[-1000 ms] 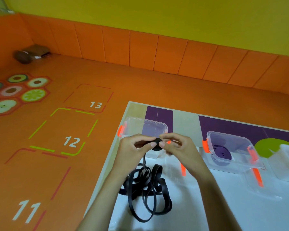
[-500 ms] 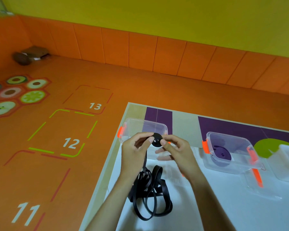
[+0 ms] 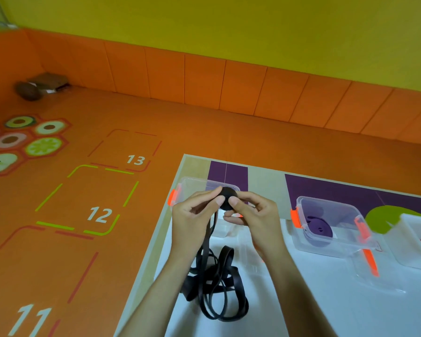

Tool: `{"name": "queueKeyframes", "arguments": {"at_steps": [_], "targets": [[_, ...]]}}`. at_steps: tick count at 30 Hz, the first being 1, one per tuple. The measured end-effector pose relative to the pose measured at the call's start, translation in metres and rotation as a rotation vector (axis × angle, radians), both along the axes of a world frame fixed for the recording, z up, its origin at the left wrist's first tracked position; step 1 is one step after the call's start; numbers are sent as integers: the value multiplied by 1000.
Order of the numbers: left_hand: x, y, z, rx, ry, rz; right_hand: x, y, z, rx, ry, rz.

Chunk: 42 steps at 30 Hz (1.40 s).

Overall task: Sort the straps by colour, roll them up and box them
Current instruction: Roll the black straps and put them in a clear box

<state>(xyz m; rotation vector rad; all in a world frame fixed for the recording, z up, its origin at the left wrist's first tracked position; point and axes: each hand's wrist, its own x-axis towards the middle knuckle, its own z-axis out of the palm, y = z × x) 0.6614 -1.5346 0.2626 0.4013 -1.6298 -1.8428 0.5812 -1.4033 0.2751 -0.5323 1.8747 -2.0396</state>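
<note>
Both hands hold a small black roll (image 3: 228,199) of strap above the table. My left hand (image 3: 195,220) pinches its left side between thumb and fingers; my right hand (image 3: 253,215) pinches its right side. The black strap's loose length (image 3: 216,288) hangs from the roll and lies in tangled loops on the white table. Behind the hands stands a clear box (image 3: 197,188) with orange clips, its inside partly hidden. A second clear box (image 3: 331,224) to the right holds a rolled purple strap (image 3: 317,227).
The table (image 3: 326,300) has a white surface with purple and green patches at the back. A clear lid (image 3: 374,271) lies in front of the purple strap's box, and a white container (image 3: 418,242) sits at the right edge. Orange floor with painted numbers lies to the left.
The roll has been lifted a little higher and turned between the fingers; the hanging strap has drawn tighter and the pile on the table has shifted slightly.
</note>
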Motion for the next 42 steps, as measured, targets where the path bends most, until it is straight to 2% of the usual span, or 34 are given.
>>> {"name": "queueKeyframes", "arguments": {"at_steps": [2,6,10,13,15,19,21,24,28,33,35,38,42], "targets": [[-2,-7,6,-92,19,-2,-3,-1,7,26,5,55],[-5,-23,18,-362,-2,-75,-24,6,31,225,182,191],[-10,-16,35,-179,24,-53,-32,0,44,119,201,145],[-10,-13,27,-48,51,-2,-25,-8,38,-38,90,56],[-9,-12,23,-45,56,14,-18,-12,34,-124,12,6],[-6,-11,24,31,64,26,-7,-14,25,-201,-143,98],[-3,-14,22,-13,29,10,-12,-5,24,-97,-125,132],[0,-23,20,-88,-25,-58,-25,10,26,161,44,141],[2,-29,22,-136,-57,-146,-30,14,28,128,80,131],[-1,-19,14,39,10,-21,-9,-2,15,-49,-7,28],[-3,-13,11,130,15,36,-2,-8,6,-56,-29,49],[-1,-15,7,106,-30,47,-11,-3,6,68,0,117],[3,-24,8,-70,-113,-97,-32,11,17,324,227,199]]}}
